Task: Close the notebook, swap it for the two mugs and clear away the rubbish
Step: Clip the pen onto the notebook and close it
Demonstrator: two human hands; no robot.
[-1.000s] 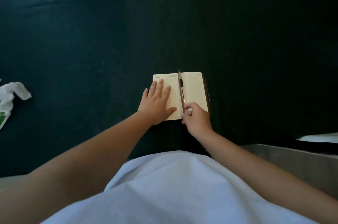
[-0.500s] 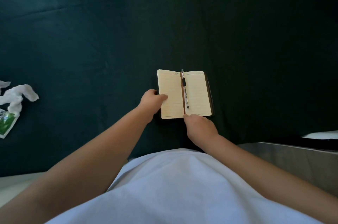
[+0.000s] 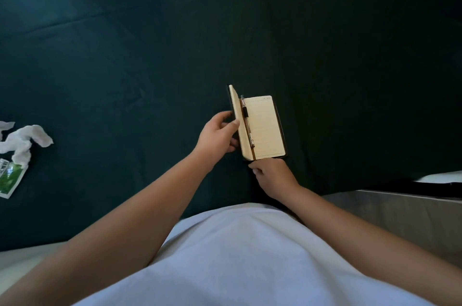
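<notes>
Notebook (image 3: 262,126) mid-worktop, long axis running away from the person. Left hand (image 3: 218,134) grip is pinched on the raised left cover, near vertical. Right hand (image 3: 271,175) curled at the near spine end, steadying. Pen (image 3: 247,123) in the gutter; cover folds rightward over it

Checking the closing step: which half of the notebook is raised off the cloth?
The left half, tilted up by the left hand; the right page lies flat beside the pen.
</notes>
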